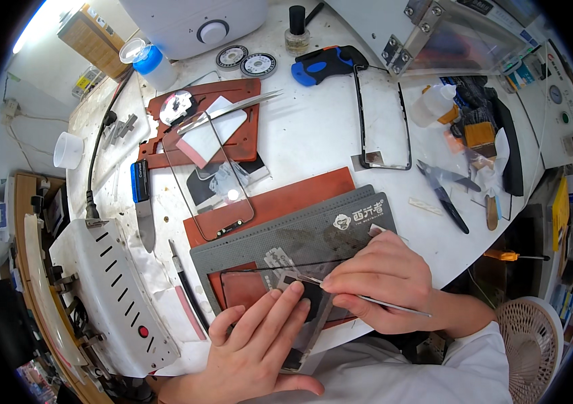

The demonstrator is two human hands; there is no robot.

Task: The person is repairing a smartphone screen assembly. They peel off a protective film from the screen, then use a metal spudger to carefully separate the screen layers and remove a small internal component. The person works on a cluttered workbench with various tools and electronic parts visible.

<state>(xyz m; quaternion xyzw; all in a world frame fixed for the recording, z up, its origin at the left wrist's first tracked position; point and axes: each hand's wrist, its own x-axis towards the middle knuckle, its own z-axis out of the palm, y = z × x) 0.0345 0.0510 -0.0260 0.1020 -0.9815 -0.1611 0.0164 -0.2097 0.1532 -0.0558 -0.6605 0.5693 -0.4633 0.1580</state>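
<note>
My right hand (384,283) is closed around a slim metal hand tool (401,308), whose narrow tip reaches toward the fingertips of my left hand. A small pale strip (386,232) shows by its upper fingers; I cannot tell if it is held. My left hand (259,340) lies with fingers stretched over a dark, thin, phone-sized panel (314,299), pressing on it. Under both is a grey work mat (300,232), partly over a rust-red mat (333,185). A thin dark-edged frame (242,271) lies on the grey mat, partly hidden by my left hand.
A clear-centred phone frame (384,121) and blue-black cutter (327,65) lie at the back. Pliers (444,195) are at right, a knife (143,209) and black pen-like tool (188,286) at left. A white slotted machine (111,296) borders the left side; a fan (529,350) stands lower right.
</note>
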